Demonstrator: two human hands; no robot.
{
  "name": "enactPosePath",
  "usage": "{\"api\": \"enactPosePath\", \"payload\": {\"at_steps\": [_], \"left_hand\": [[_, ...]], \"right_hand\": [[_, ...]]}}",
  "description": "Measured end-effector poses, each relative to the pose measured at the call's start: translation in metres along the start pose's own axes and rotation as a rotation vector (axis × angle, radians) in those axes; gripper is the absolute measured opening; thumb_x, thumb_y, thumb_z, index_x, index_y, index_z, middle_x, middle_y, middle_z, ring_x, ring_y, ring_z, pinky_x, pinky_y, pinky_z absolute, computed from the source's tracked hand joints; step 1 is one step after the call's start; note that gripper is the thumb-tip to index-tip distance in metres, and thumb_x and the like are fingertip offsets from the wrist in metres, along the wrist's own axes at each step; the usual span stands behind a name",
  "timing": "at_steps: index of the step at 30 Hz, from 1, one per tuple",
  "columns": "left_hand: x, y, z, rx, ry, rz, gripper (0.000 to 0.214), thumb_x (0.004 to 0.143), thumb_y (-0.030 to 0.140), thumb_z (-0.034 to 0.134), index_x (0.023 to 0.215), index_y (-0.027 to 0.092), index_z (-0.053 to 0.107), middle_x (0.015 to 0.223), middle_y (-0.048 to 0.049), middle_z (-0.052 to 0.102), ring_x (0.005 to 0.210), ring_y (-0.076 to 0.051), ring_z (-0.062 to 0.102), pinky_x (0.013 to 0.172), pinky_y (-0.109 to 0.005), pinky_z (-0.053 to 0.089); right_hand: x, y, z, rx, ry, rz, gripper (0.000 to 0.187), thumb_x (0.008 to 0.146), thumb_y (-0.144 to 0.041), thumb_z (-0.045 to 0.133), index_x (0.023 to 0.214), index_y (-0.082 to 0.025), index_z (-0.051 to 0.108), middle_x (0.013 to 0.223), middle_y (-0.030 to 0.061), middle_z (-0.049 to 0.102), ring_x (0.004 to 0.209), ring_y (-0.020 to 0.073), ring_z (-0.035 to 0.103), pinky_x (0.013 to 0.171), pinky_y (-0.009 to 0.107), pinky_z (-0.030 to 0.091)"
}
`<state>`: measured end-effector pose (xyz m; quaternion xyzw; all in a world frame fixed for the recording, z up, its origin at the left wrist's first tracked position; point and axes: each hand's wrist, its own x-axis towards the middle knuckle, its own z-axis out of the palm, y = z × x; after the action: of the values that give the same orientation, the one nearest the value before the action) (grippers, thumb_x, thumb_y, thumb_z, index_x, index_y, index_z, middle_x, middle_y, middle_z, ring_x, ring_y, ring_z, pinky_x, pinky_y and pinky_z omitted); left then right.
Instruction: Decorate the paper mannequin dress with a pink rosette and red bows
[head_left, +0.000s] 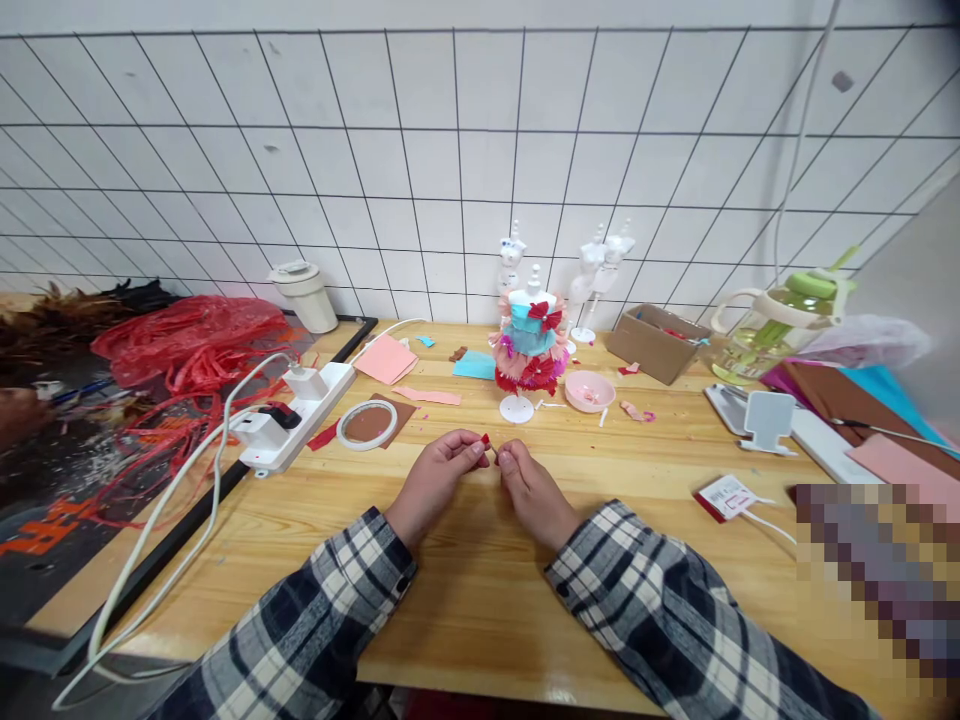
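The mannequin (531, 345) looks largely dressed: blue wraps its bodice and waist, a red bow (546, 317) sits at its chest, and pink and red ruffles ring the skirt. What appears unfinished is the small red piece (485, 438), in front of the mannequin and apart from it. The left hand (448, 467) has thumb and fingers clamped on that piece; the right hand (531, 486), just beside, has its fingertips together on a thin thing (493, 452) too small to identify. How far the red piece itself is worked, I cannot tell. Material remains: pink paper (386, 358) and a tape roll (342, 427) left of the mannequin, blue paper (472, 364) just beside it, and a bowl (590, 404) to its right. White forms (590, 268) behind the mannequin look undressed.
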<state>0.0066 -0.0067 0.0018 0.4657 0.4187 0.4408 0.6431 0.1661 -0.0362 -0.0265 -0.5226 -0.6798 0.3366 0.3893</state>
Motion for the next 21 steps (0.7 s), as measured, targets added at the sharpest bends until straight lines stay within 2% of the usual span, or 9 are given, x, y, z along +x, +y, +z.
{"api": "enactPosePath", "payload": {"at_steps": [5,14,21], "left_hand": [[0.0001,0.0003,0.0002,-0.026,0.023,-0.017,0.029,0.07,0.039,0.077,0.081,0.015,0.064,0.073,0.0,0.065,0.072,-0.013,0.059,0.077,-0.027,0.046],[0.0013,-0.0016,-0.0006,0.149,-0.047,0.052,0.029,0.072,0.042,0.075,0.079,0.016,0.065,0.071,-0.0001,0.064,0.072,-0.015,0.058,0.077,-0.029,0.045],[0.0011,-0.0005,0.0004,0.164,-0.065,0.074,0.03,0.073,0.043,0.074,0.078,0.015,0.065,0.071,-0.0002,0.063,0.073,-0.015,0.057,0.078,-0.03,0.045]], "right_hand": [[-0.0008,-0.0019,-0.0015,-0.01,-0.018,-0.012,0.025,0.101,-0.043,0.026,0.09,-0.025,0.04,0.072,-0.0011,0.055,0.066,0.0192,0.055,0.062,0.031,0.04],[-0.001,-0.0059,-0.0031,-0.038,-0.023,-0.014,0.025,0.1,-0.043,0.028,0.091,-0.024,0.041,0.073,-0.0007,0.055,0.065,0.0184,0.054,0.062,0.03,0.038],[0.0011,-0.0068,-0.0029,0.057,-0.019,0.034,0.026,0.098,-0.044,0.033,0.088,-0.024,0.046,0.068,-0.0014,0.052,0.065,0.0178,0.053,0.058,0.029,0.037]]}}
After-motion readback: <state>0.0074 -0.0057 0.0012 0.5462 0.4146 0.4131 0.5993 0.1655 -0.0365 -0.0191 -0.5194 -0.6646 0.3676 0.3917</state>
